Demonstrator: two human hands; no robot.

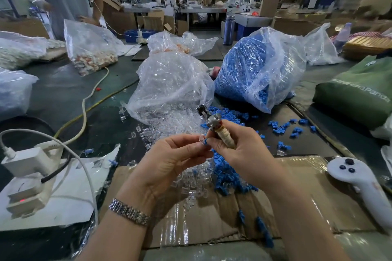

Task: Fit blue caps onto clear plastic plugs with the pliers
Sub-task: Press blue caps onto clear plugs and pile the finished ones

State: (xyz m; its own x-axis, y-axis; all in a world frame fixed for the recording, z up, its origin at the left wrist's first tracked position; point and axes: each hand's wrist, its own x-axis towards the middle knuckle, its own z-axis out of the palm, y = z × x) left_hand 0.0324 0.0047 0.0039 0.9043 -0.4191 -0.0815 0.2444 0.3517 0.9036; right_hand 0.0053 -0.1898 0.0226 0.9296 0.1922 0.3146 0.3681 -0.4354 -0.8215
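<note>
We pinch a clear plug (201, 139) in our left hand (169, 154) against a blue cap (206, 141) at our right hand (239, 146), which grips the pliers (214, 123) — bags and loose piles suggest most remains.

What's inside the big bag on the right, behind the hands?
The bag is packed with blue caps, and more have spilled from its mouth onto the table. Crumpled plastic hides the back of the bag, so anything else inside cannot be seen.

Clear plug (201, 139) between both hands' fingertips (209, 141)
</note>
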